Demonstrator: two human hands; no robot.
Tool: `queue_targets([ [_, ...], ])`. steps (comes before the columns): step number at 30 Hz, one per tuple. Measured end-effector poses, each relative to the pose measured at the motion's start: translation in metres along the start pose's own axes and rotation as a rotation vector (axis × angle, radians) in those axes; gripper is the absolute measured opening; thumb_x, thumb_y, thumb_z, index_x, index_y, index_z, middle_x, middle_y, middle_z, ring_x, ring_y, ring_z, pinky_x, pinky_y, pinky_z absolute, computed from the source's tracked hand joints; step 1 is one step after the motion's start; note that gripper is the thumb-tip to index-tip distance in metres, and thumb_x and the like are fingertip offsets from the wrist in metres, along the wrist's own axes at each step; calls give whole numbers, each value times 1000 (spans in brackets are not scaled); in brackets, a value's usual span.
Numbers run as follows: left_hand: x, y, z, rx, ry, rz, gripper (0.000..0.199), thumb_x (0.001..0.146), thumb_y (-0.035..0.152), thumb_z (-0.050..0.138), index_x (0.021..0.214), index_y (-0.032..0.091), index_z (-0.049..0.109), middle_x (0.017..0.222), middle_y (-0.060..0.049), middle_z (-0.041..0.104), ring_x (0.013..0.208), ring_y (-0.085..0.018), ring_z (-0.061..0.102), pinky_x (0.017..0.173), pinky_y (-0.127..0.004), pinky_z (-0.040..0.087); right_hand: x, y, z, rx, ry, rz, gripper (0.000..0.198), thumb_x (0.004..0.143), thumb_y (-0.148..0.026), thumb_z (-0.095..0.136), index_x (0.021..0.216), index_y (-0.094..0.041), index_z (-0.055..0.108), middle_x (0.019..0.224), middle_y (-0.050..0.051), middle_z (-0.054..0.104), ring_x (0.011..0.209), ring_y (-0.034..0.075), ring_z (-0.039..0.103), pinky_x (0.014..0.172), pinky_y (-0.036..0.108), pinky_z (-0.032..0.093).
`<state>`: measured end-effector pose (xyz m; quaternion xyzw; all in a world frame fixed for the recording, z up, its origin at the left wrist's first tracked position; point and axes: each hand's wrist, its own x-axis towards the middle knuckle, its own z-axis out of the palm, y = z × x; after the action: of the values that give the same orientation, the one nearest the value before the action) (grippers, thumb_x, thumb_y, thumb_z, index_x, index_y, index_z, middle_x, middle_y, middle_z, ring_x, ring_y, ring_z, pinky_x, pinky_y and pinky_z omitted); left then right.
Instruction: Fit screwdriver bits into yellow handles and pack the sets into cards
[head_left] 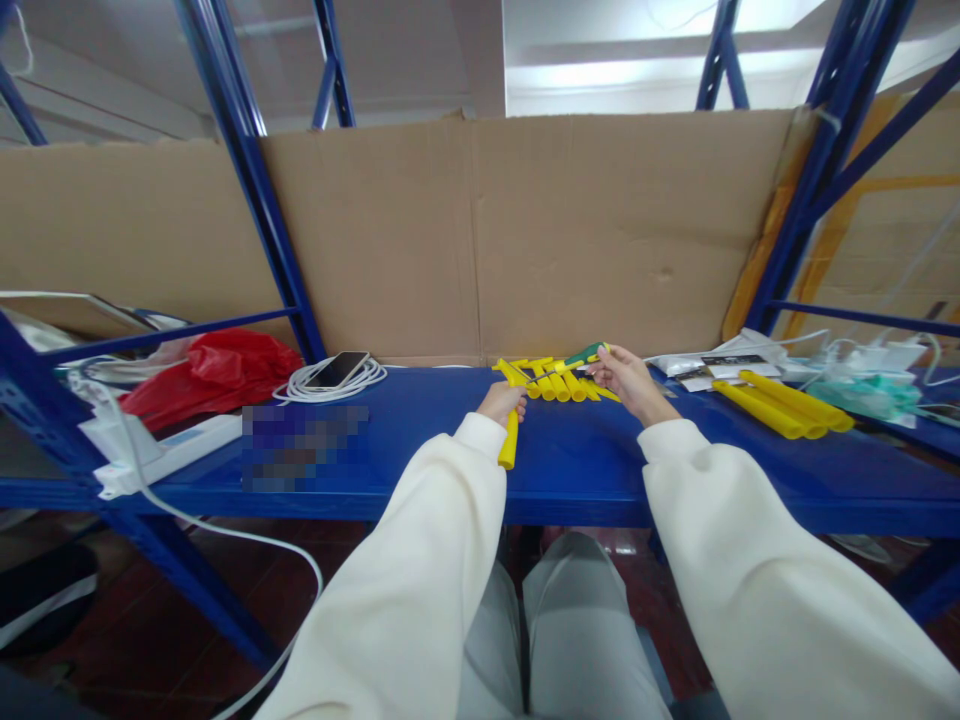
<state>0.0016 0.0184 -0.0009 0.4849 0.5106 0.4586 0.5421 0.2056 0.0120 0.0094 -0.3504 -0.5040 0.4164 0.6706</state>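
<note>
My left hand [502, 403] is wrapped round a yellow plastic handle [508, 447], whose thick end sticks out below the fist and whose other end shows above it. In my right hand [616, 378] is a screwdriver [585, 356] with a green and yellow grip. Its thin shaft points left, and the tip reaches the upper part of the yellow handle near my left fingers. Whether the tip sits in a screw is too small to tell. Behind and between my hands lies a row of several similar yellow handles [559, 388] on the blue shelf [442, 440].
To the right lie more yellow tubes [780, 405] beside white packets [724, 365] and a greenish plastic bag [862, 398]. A phone [339, 369] rests on a coiled white cable [300, 384] at left, near a red bag [225, 365] and a power strip [176, 450]. Cardboard [600, 230] stands behind.
</note>
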Motion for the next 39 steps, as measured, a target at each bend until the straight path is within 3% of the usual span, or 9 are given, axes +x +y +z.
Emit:
queue_targets([
  [14,-4,3,0,15,11,-3,10,84,18,61,77,17,54,46,6,40,39,-8,37,43,-20,33,1,2,-1,-129,74,0,49,62,-58,80,63,-19,49,51,-1,61,38,5,49,38,15,40],
  [21,-8,4,0,12,16,-11,18,87,16,57,71,18,50,46,6,38,37,-7,37,42,-20,33,-1,-1,1,-162,101,18,52,61,-60,80,61,-19,48,47,-1,60,36,5,47,37,15,39],
  [31,-7,4,1,15,6,-16,13,87,15,57,75,17,53,45,7,38,38,-8,39,43,-20,33,-5,-3,2,-196,122,36,52,63,-61,78,60,-21,45,42,-1,57,32,6,46,33,16,39],
  [39,-8,5,1,50,30,-5,12,88,25,60,82,15,56,48,5,42,40,-9,42,43,-21,35,-6,-6,5,-255,152,104,51,66,-61,76,60,-21,45,37,0,53,29,9,47,29,18,35],
])
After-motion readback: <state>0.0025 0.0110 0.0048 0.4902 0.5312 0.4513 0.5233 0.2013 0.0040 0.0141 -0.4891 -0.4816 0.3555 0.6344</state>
